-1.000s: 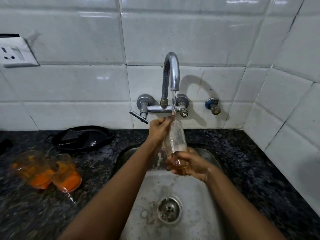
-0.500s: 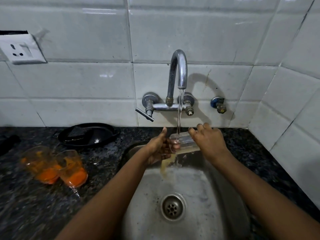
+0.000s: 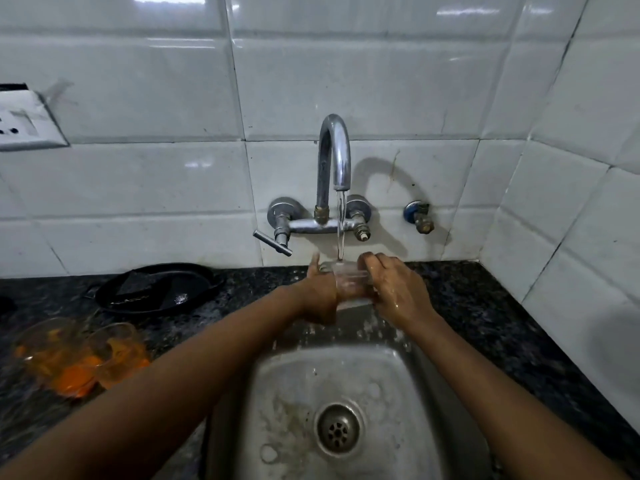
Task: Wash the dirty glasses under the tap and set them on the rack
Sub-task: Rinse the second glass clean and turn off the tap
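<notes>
Fingers [image 3: 372, 263] round glass [image 3: 349, 284] above sink [image 3: 398, 375]

Both arms reach forward; left hand [image 3: 320, 292] and right hand [image 3: 394, 289] curl inward, facing

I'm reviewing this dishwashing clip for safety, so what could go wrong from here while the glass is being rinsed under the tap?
1. The clear glass is held sideways between the wet left hand and right hand; it may slip and break in the steel sink.
2. The two orange-stained glasses sit beside the left forearm and could be knocked over.
3. Water splashing off the glass could wet the counter.
</notes>
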The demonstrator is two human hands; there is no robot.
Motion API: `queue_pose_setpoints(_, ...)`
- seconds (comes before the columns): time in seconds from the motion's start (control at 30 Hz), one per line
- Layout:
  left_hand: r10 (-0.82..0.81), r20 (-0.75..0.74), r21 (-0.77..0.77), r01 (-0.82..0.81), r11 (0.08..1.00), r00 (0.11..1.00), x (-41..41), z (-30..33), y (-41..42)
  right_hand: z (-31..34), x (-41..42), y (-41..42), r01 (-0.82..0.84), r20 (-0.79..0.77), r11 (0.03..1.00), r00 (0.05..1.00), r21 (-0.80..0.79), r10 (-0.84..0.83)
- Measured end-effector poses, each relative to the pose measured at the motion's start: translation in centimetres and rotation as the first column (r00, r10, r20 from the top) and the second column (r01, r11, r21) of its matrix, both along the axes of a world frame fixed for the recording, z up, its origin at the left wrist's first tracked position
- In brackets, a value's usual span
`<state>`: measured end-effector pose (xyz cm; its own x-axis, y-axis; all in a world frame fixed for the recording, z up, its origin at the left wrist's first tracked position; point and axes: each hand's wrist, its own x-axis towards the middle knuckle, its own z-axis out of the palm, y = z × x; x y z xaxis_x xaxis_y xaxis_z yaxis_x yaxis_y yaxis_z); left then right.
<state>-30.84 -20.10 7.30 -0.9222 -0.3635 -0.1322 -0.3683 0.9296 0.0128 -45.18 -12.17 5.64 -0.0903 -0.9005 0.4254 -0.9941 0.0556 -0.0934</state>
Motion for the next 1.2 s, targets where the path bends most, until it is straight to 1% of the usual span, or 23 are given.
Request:
queue_pose_setpoints(0.03,-0.042,0.123,-0.348,0.083,0.934,0.992,0.0,-0.1,-0.4,-0.1,0.1,0.0,-0.020,0.000,1.000,1.000,-0.023,0.020)
queue_pose_setpoints(0.07,-0.061,0.234,-0.571,0.188,0.799,0.970,0.1,-0.1,-0.7,-0.2,0.1,-0.1,-0.024,0.008,0.998,1.000,-0.051,0.024)
queue_pose_setpoints(0.13,-0.075,0.278,-0.731,0.261,0.630,0.958,0.4,-0.7,-1.0,0.0,0.0,-0.2,-0.024,0.017,0.995,1.000,-0.096,0.026)
queue_pose_setpoints(0.2,-0.101,0.127,-0.704,0.161,0.692,0.987,0.2,-1.3,-0.7,0.7,-0.5,-0.4,-0.068,0.004,0.994,0.998,-0.081,0.069)
queue_pose_setpoints(0.23,-0.081,0.050,-0.564,0.095,0.821,0.995,-0.2,-1.2,-0.3,1.0,-0.7,-0.4,-0.093,0.008,0.995,0.996,-0.030,0.093)
queue_pose_setpoints(0.27,0.007,0.046,-0.275,0.006,0.961,0.999,-0.8,-0.9,0.1,1.0,-1.0,-0.4,-0.125,0.023,0.992,0.992,0.025,0.125)
queue_pose_setpoints(0.3,0.097,0.163,0.123,-0.118,0.985,0.982,-1.2,0.1,0.8,0.8,-1.2,-0.4,-0.151,0.047,0.987,0.988,0.059,0.149)
queue_pose_setpoints(0.33,0.114,0.235,0.436,-0.209,0.875,0.965,-1.5,1.1,1.2,0.5,-1.3,-0.2,-0.162,0.076,0.985,0.985,0.064,0.157)
queue_pose_setpoints(0.37,0.111,0.206,0.624,-0.218,0.750,0.972,-1.5,2.0,1.3,0.0,-1.4,0.0,-0.156,0.115,0.986,0.982,0.053,0.149)
queue_pose_setpoints(0.43,0.143,0.021,0.815,-0.100,0.570,0.989,-0.6,3.7,1.4,-0.8,-1.4,0.3,-0.134,0.226,0.991,0.965,-0.009,0.132)
queue_pose_setpoints(0.53,0.223,-0.084,0.933,-0.002,0.360,0.971,1.6,4.7,0.8,-1.3,-1.7,0.4,-0.075,0.362,0.996,0.928,-0.054,0.090)
queue_pose_setpoints(0.6,0.354,-0.140,0.956,0.034,0.290,0.925,2.2,4.5,0.2,-1.6,-2.2,0.3,-0.061,0.371,0.996,0.925,-0.062,0.080)
queue_pose_setpoints(0.67,0.530,-0.156,0.972,0.034,0.233,0.833,1.8,3.6,0.0,-1.8,-2.0,0.1,-0.056,0.369,0.997,0.926,-0.059,0.074)
queue_pose_setpoints(0.7,0.559,-0.159,0.973,0.031,0.230,0.814,1.1,3.2,0.1,-1.7,-1.6,0.0,-0.062,0.376,0.996,0.923,-0.066,0.082)
queue_pose_setpoints(0.73,0.549,-0.171,0.958,0.009,0.286,0.818,0.4,2.6,0.3,-1.6,-1.1,-0.2,-0.082,0.384,0.994,0.917,-0.079,0.106)
queue_pose_setpoints(0.8,0.434,-0.213,0.859,-0.044,0.509,0.875,-1.1,1.7,0.6,-1.3,-0.2,-0.6,-0.155,0.363,0.984,0.915,-0.087,0.176)
queue_pose_setpoints(0.87,0.242,-0.253,0.639,-0.026,0.769,0.937,-2.1,1.8,0.9,-1.1,-0.2,-1.2,-0.181,0.315,0.980,0.928,-0.083,0.198)
queue_pose_setpoints(0.9,0.153,-0.269,0.505,0.004,0.863,0.951,-2.5,1.8,0.9,-1.0,-0.5,-1.4,-0.168,0.294,0.982,0.937,-0.087,0.186)
queue_pose_setpoints(0.97,-0.012,-0.283,0.214,0.076,0.974,0.959,-3.0,1.6,1.0,-0.7,-1.1,-1.5,-0.145,0.265,0.986,0.950,-0.079,0.162)
queue_pose_setpoints(1.0,-0.062,-0.277,0.119,0.098,0.988,0.959,-3.2,1.3,0.8,-0.7,-1.3,-1.5,-0.147,0.276,0.987,0.948,-0.065,0.159)
queue_pose_setpoints(1.07,-0.078,-0.211,0.107,0.102,0.989,0.974,-3.5,1.1,0.1,-0.8,-1.4,-1.4,-0.164,0.331,0.986,0.929,-0.035,0.166)
queue_pose_setpoints(1.13,-0.011,-0.054,0.250,0.024,0.968,0.998,-3.6,1.9,-0.9,-1.1,-1.1,-1.2,-0.163,0.413,0.986,0.897,-0.022,0.157)
queue_pose_setpoints(1.2,0.102,0.081,0.469,-0.128,0.874,0.991,-3.4,2.8,-2.1,-1.3,-0.8,-1.2,-0.141,0.458,0.990,0.879,-0.024,0.136)
